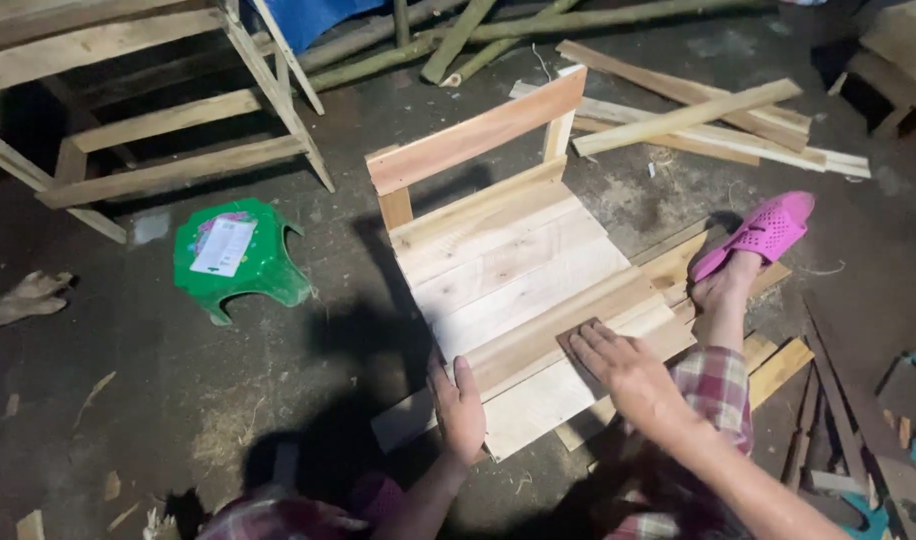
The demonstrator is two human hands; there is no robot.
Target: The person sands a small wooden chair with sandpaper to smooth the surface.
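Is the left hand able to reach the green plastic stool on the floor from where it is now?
Probably yes, with a stretch. The left hand rests on the near edge of the wooden seat piece, and the green plastic stool lies to its left on the floor. Only bare floor lies between them, nothing blocking.

1 label point(224, 246): white rectangular sticker w/ pink-green print, atop green plastic stool point(240, 262) on floor, left of wooden chair point(508, 260).
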